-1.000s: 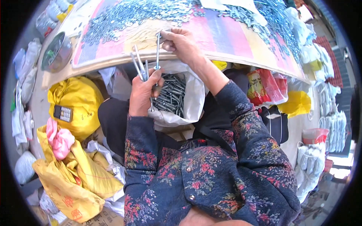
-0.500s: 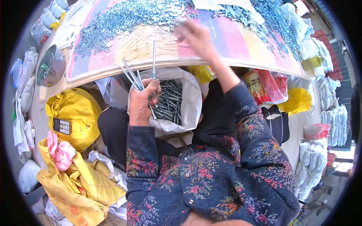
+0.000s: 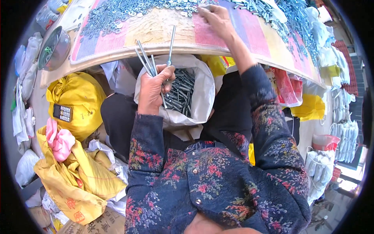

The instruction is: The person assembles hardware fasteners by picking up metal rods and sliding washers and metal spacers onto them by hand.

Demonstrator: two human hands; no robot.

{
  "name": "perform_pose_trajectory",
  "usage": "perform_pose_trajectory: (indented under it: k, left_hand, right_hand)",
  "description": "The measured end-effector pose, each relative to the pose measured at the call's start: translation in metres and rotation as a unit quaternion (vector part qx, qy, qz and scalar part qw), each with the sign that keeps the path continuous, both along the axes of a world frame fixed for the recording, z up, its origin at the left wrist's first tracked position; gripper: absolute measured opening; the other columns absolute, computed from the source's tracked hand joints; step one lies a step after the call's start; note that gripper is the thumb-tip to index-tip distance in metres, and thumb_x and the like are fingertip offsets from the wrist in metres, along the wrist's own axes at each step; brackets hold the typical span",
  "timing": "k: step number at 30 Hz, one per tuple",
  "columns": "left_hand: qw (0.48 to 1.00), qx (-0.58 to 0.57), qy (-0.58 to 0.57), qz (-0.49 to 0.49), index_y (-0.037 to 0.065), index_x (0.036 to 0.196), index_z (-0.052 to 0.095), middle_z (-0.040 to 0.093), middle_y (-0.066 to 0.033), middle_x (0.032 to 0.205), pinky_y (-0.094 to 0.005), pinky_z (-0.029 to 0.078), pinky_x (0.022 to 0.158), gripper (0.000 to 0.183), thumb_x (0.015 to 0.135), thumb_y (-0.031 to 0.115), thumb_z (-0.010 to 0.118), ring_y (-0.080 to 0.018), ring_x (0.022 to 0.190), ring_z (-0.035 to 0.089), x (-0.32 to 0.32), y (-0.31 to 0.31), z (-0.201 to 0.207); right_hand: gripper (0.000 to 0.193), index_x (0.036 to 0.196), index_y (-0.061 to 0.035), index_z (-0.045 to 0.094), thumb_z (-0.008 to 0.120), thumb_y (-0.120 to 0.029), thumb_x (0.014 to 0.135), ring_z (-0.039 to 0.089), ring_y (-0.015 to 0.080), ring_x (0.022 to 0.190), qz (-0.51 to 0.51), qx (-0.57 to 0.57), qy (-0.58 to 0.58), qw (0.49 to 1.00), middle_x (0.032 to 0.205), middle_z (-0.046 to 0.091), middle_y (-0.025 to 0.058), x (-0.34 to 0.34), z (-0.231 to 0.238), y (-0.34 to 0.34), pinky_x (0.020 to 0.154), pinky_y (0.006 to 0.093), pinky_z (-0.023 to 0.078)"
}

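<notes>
Right hand (image 3: pixel 219 20) was off the upright rod (image 3: pixel 171 45), whose tip it had pinched a second earlier, and lay at the near edge of the washers (image 3: pixel 111 17), between 12 and 1 o'clock. Its fingers were bent over the edge of the pile; whether they pinched a washer could not be told. Left hand (image 3: pixel 154 87), toward 10 o'clock, stayed closed on the same loose bundle of rods (image 3: pixel 144 56), the upright one pinched near its foot, with a small metal collar just above the fingers. Judged: hand-work had shifted from rod to washers, the left serving as holder.

Bolts (image 3: pixel 181 91) lay in a white sack (image 3: pixel 204 89) near centre, toward 11, partly behind the left hand.

Surface: table (image 3: pixel 117 61) with striped cloth (image 3: pixel 253 39); washers spread 11 to 12, metal pieces (image 3: pixel 296 27) heaped toward 1–2, bowl (image 3: pixel 62 46) at 10.

Room: phone (image 3: pixel 62 112) on a tied yellow bag (image 3: pixel 83 93) at 9; slack yellow sack (image 3: pixel 89 167) at 8; white bundles (image 3: pixel 344 140) at 3.
</notes>
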State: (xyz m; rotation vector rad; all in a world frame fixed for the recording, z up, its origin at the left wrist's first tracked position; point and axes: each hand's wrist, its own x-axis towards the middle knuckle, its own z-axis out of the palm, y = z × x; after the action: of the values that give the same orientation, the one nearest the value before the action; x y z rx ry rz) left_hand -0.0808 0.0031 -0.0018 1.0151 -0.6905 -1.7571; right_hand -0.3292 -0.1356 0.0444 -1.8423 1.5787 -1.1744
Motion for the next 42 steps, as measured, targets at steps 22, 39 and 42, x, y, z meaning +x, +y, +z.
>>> perform_pose_trajectory:
  k: [22,39,42]
  left_hand:
    - [0.990,-0.091,-0.021,0.108,-0.001,0.087,0.065,0.062,-0.0040,0.068,-0.0203,0.035,0.040,0.014,0.078,0.007,0.073,-0.0075,0.047,0.050,0.024,0.017,0.011]
    - [0.963,-0.116,0.047,0.238,-0.006,0.089,0.064,0.063,-0.0060,0.068,-0.0202,0.035,0.040,0.016,0.073,-0.008,0.062,-0.0070,0.044,0.048,0.070,0.000,0.002]
    - [0.966,-0.136,-0.059,0.211,-0.005,0.086,0.066,0.063,-0.0054,0.067,-0.0196,0.032,0.041,0.012,0.079,0.004,0.070,-0.0066,0.045,0.047,0.040,0.021,0.018]
  right_hand:
    - [0.063,0.131,0.0054,0.043,0.037,-0.048,0.098,0.065,0.0314,0.093,0.195,0.253,-0.444,0.837,0.116,0.059,0.0251,0.144,-0.007,0.096,0.087,0.0397,0.050]
    - [0.072,0.116,0.0080,0.056,0.024,-0.055,0.099,0.055,0.0201,0.089,0.271,0.038,-0.297,0.915,0.100,0.066,0.0162,0.180,0.035,0.171,0.089,0.0344,0.041]
    - [0.070,0.109,0.0064,0.059,0.025,-0.054,0.099,0.054,0.0180,0.084,0.120,-0.036,-0.311,0.942,0.096,0.066,0.0142,0.174,0.027,0.144,0.086,0.0325,0.042]
